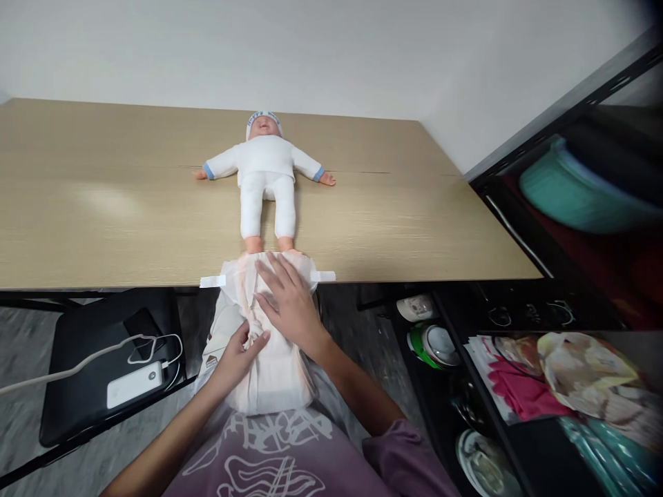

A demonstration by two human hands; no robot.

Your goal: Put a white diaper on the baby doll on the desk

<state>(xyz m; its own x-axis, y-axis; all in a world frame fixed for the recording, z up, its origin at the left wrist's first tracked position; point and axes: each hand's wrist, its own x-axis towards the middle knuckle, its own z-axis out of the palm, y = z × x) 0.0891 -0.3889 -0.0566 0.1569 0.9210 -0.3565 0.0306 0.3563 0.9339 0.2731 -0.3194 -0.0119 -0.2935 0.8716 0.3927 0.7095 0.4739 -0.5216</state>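
Note:
An unfolded white diaper point(280, 369) lies across my lap, its top end resting on the table edge. Its two white tape tabs stick out to the sides. My left hand point(242, 353) is closed on the diaper's gathered inner ruffle, thumb and fingers pinching it. Flat on the upper middle of the diaper rests my right hand point(290, 304), fingers stretched and slightly apart. Just beyond the diaper a baby doll point(266, 159) lies face up, dressed in white with blue cuffs and a printed cap. Its arms are spread, and its feet are at the diaper's top edge.
The wooden table point(114, 235) reaches back to a white wall. At left, a black chair point(67, 366) carries a white power bank point(135, 385) with a cable. On the right stands a dark shelf unit point(456, 304) with a teal basin point(580, 190), bags and containers.

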